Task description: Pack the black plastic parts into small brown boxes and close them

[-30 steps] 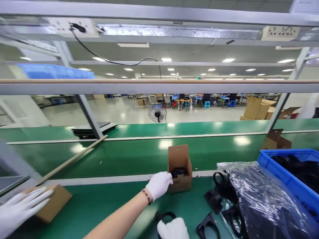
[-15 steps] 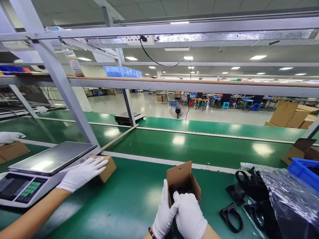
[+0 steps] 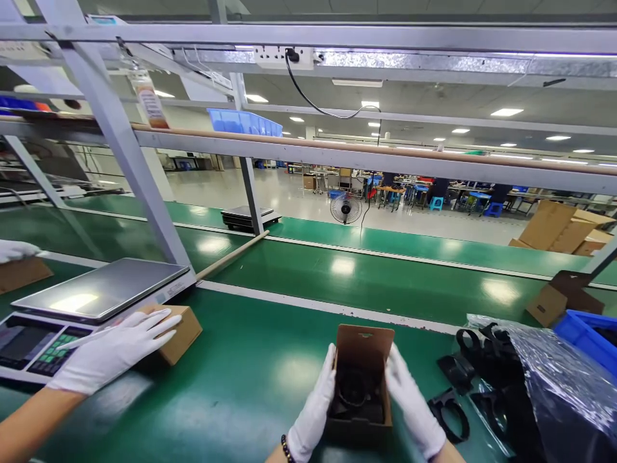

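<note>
An open cardboard box [image 3: 365,344] stands upright in front of me with its back flap raised. Inside it lie black parts [image 3: 354,389], one of them ring-shaped; their kind I cannot make out. My left hand [image 3: 314,406], white-gloved with a beaded bracelet at the wrist, grips the box's left side. Against the right side presses my gloved right hand [image 3: 413,405], so the box is held between both. To the right, black plastic ring-shaped parts [image 3: 449,415] lie on and beside a clear plastic bag [image 3: 559,366].
At left, a co-worker's gloved hand [image 3: 116,347] rests on a closed cardboard box [image 3: 186,334] by a weighing scale [image 3: 103,289]. Another gloved hand [image 3: 17,251] holds a box at the far left. A blue bin [image 3: 585,341] stands right; a metal frame [image 3: 308,145] crosses above the green belt.
My right hand has moved from the box's front opening to its right side. The box has turned to face me. The co-worker's hand and box have shifted left and closer.
</note>
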Demonstrator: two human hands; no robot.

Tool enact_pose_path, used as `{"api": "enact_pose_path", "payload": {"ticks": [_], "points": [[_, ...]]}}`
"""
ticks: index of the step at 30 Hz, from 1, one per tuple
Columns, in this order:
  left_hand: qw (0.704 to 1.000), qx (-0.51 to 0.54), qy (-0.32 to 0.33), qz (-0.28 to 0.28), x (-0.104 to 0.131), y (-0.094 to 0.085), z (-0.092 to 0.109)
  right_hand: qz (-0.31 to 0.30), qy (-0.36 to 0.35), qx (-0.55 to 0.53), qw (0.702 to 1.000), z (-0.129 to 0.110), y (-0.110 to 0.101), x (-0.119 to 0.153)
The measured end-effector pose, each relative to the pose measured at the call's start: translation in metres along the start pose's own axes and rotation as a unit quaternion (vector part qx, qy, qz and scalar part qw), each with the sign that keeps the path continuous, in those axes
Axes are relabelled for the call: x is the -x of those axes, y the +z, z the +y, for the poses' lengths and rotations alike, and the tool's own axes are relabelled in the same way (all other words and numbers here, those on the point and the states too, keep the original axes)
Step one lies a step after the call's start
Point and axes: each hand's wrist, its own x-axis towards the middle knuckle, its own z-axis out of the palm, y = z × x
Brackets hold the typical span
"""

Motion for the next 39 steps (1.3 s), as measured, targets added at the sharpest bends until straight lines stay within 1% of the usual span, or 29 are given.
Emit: {"api": "enact_pose_path", "payload": {"ticks": [1, 2, 3, 4, 5, 6, 7, 8, 9, 11, 12, 13, 14, 17, 19, 21, 23, 25, 28, 30, 33, 36, 39], "points": [[1.0, 0.018, -0.003, -0.024, 0.002, 0.002, 0.002, -0.026, 0.037, -0.033, 0.998, 0.012, 0.006, 0.006], [0.996, 0.065, -0.004, -0.058, 0.003, 0.003, 0.005, -0.049, 0.059, -0.057, 0.995, 0.022, 0.012, 0.012], [0.993, 0.093, -0.004, -0.079, 0.004, 0.004, 0.006, -0.067, 0.068, -0.067, 0.993, 0.029, 0.016, 0.017], [0.991, 0.103, -0.006, -0.084, 0.005, 0.004, 0.007, -0.069, 0.067, -0.057, 0.994, 0.032, 0.018, 0.021], [0.991, 0.107, -0.008, -0.079, 0.005, 0.002, 0.007, -0.056, 0.052, -0.027, 0.997, 0.034, 0.018, 0.024], [0.991, 0.11, -0.005, -0.072, 0.005, 0.0, 0.006, -0.036, 0.02, 0.016, 0.999, 0.035, 0.014, 0.025], [0.991, 0.114, 0.011, -0.066, 0.004, -0.003, 0.005, -0.013, -0.027, 0.062, 0.998, 0.035, 0.009, 0.025], [0.99, 0.121, 0.044, -0.064, 0.003, -0.007, 0.003, 0.002, -0.09, 0.104, 0.99, 0.034, 0.002, 0.024], [0.986, 0.127, 0.088, -0.067, 0.001, -0.012, 0.002, -0.001, -0.16, 0.138, 0.977, 0.032, -0.006, 0.023], [0.97, 0.126, 0.187, -0.089, -0.003, -0.023, 0.001, -0.055, -0.284, 0.181, 0.94, 0.027, -0.021, 0.021], [0.96, 0.12, 0.229, -0.104, -0.005, -0.028, 0.002, -0.091, -0.322, 0.201, 0.921, 0.024, -0.028, 0.02], [0.952, 0.11, 0.258, -0.121, -0.006, -0.033, 0.003, -0.127, -0.338, 0.223, 0.905, 0.019, -0.034, 0.019], [0.946, 0.102, 0.277, -0.136, -0.007, -0.037, 0.005, -0.161, -0.341, 0.244, 0.894, 0.015, -0.039, 0.018], [0.932, 0.093, 0.305, -0.172, -0.008, -0.046, 0.007, -0.23, -0.313, 0.291, 0.874, 0.005, -0.049, 0.019], [0.931, 0.085, 0.296, -0.195, -0.007, -0.048, 0.007, -0.24, -0.299, 0.311, 0.87, 0.003, -0.051, 0.019], [0.931, 0.077, 0.29, -0.21, -0.008, -0.049, 0.006, -0.224, -0.307, 0.318, 0.868, 0.003, -0.051, 0.017], [0.932, 0.079, 0.289, -0.205, -0.011, -0.049, 0.005, -0.207, -0.326, 0.309, 0.869, 0.004, -0.049, 0.014], [0.934, 0.091, 0.28, -0.201, -0.015, -0.049, 0.004, -0.189, -0.334, 0.292, 0.876, 0.003, -0.047, 0.012], [0.937, 0.101, 0.26, -0.21, -0.016, -0.05, 0.004, -0.163, -0.352, 0.273, 0.88, 0.0, -0.046, 0.012], [0.937, 0.104, 0.258, -0.211, -0.012, -0.049, 0.004, -0.161, -0.371, 0.28, 0.871, -0.002, -0.047, 0.015], [0.946, 0.102, 0.245, -0.189, 0.001, -0.043, 0.005, -0.166, -0.388, 0.321, 0.848, -0.01, -0.048, 0.021], [0.959, 0.127, 0.197, -0.157, 0.014, -0.031, 0.007, -0.168, -0.409, 0.338, 0.83, -0.024, -0.044, 0.024], [0.962, 0.2, 0.105, -0.155, 0.023, -0.02, 0.008, -0.169, -0.43, 0.312, 0.83, -0.037, -0.029, 0.029]]}}
